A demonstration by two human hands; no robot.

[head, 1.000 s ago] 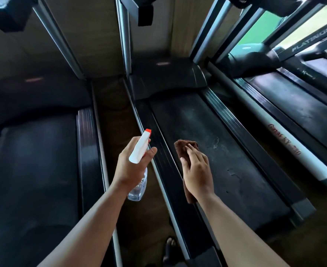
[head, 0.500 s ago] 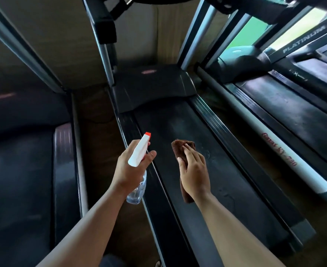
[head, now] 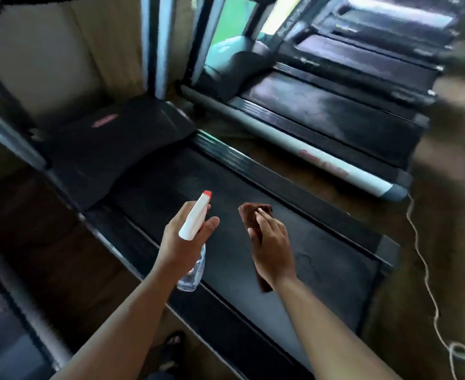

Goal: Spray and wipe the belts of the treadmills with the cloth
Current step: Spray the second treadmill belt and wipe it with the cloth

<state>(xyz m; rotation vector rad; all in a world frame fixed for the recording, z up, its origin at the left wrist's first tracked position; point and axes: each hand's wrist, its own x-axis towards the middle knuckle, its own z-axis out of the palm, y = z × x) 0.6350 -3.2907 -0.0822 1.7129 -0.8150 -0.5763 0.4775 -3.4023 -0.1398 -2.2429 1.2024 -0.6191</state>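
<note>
1. Head view, the hands: the left hand (head: 183, 242) is wrapped round the neck of a spray bottle (head: 195, 222), thumb on one side and fingers on the other, with the red nozzle aimed forward over the middle belt (head: 321, 259). The right hand (head: 273, 250) holds a brown cloth (head: 253, 215) folded under curled fingers. One end of the cloth pokes out ahead of the fingertips and the other hangs below the wrist.

2. Head view, progress: both hands hover above the near half of the middle belt, and the cloth does not look pressed to it. The belt is dark and dull, with faint pale smears. I cannot tell whether these are spray or dust. My guess is that this belt is about to be sprayed or is only partly wiped – the far end by the motor cover (head: 110, 149) looks untouched.

3. Head view, what is left: the belt to the right (head: 335, 111) looks greyish and dusty, so it probably needs cleaning too. The machine on the left (head: 1, 311) is too blurred to judge.

4. Head view, the room: a brown floor (head: 445, 242) with a pale cord (head: 423, 259) snaking along it, a plain light wall (head: 47, 50) ahead, and green brightness behind the uprights – perhaps a window.
</note>
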